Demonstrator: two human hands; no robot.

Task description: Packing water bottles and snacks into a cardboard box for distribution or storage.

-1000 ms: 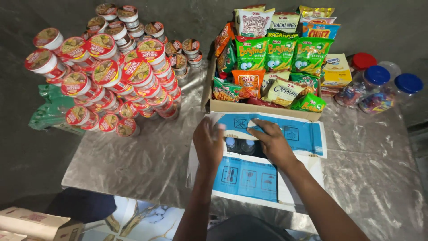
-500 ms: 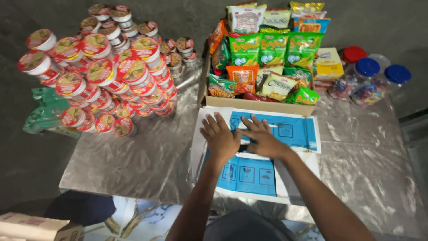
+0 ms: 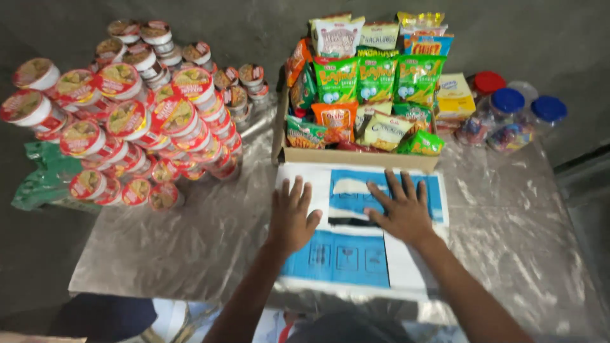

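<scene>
LEFT: left hand (image 3: 292, 216) flat, fingers spread, grasping nothing | RIGHT: right hand (image 3: 401, 209) likewise flat, empty | OBJECT: white-and-blue flattened carton (image 3: 356, 254) on foil-covered table (image 3: 190, 248), touching snack box (image 3: 356, 155) | METHOD: apply even palm pressure; avoid nudging the snack box.

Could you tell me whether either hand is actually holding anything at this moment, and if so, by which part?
Nothing is held. The left hand and right hand lie flat, fingers spread, on top of the blue-and-white carton.
</scene>
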